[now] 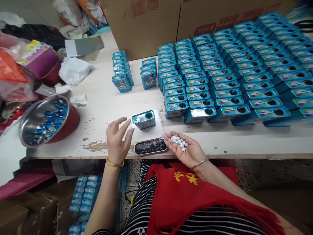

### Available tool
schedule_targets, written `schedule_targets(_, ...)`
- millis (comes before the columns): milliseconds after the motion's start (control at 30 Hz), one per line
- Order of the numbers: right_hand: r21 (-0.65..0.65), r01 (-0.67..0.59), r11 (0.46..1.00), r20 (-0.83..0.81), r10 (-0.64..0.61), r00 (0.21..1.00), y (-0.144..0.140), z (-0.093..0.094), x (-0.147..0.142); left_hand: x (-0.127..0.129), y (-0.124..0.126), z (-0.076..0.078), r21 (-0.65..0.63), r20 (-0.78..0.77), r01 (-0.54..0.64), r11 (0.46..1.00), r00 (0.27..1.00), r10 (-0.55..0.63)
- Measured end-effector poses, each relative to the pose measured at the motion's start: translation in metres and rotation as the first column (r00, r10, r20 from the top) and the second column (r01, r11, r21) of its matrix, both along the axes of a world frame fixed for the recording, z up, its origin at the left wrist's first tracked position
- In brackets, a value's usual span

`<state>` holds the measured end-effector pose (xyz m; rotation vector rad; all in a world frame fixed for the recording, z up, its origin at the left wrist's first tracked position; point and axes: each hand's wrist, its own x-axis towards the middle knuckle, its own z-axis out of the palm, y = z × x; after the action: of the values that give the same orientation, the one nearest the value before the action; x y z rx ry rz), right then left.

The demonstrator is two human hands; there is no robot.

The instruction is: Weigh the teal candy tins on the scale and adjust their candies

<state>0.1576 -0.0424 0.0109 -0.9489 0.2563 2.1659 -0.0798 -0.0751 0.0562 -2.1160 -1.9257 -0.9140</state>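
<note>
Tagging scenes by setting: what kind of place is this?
Likely a small hand-packing workshop for candy. Rows of blue tins cover the table, one tin sits on a digital scale, the right hand cups white candies, and cardboard cartons stand behind.
</note>
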Motion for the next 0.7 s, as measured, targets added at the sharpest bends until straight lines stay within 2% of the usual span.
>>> schedule_targets(133, -0.006, -0.011, 1.0, 0.005, 0.011, 1.0, 0.001, 0.002, -0.001, 0.005, -0.001, -0.007, -0.03, -0.099, 0.002, 1.0, 0.995, -0.005)
schedule_targets(233, -0.017, -0.013, 1.0, 0.008, 0.013, 1.0, 0.001, 0.001, -0.002, 0.01, 0.002, -0.01, -0.039, -0.118, 0.006, 0.999, 0.993, -0.011)
schedule_targets(500, -0.019, -0.015, 1.0, -0.011, 0.014, 1.0, 0.004, 0.004, -0.005, 0.03, 0.028, -0.014, -0.059, -0.175, 0.058, 0.997, 0.982, -0.067)
schedule_targets(700, 0.014, -0.03, 0.999, -0.056, 0.031, 0.998, 0.006, 0.008, -0.006, 0.038, 0.032, -0.008, 0.025, -0.097, 0.073, 0.997, 0.993, -0.071)
